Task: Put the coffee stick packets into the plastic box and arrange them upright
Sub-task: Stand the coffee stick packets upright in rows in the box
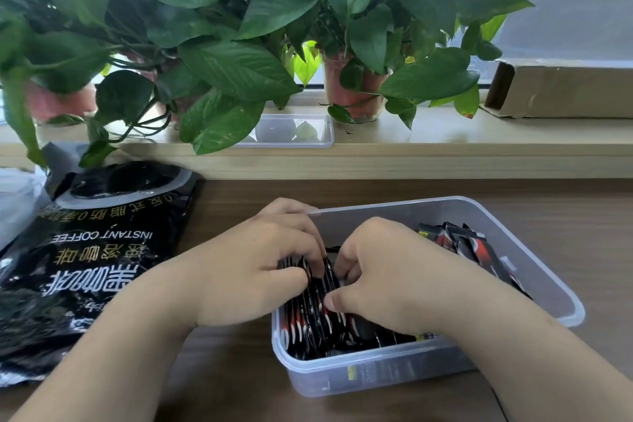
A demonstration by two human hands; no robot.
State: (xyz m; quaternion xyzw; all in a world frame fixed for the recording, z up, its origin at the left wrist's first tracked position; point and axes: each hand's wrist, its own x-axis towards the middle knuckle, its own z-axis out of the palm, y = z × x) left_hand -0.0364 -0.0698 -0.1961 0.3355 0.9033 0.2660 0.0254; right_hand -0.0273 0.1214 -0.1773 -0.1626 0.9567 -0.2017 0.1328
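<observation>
A clear plastic box [544, 284] sits on the brown table in front of me. Several black-and-red coffee stick packets [310, 322] stand on edge in a row at its left end. More packets [469, 243] lean loosely at the far right side. My left hand [253, 271] reaches over the box's left wall, its curled fingers gripping the standing row from the left. My right hand [380, 271] is inside the box, thumb and fingers pinching the same row from the right. The fingertips of both hands are partly hidden among the packets.
A large black instant coffee bag [89, 257] lies flat to the left of the box. Behind the table runs a pale wooden sill [445, 144] with potted plants [346, 86], the box's clear lid [294, 130] and a cardboard box [561, 89] at the right.
</observation>
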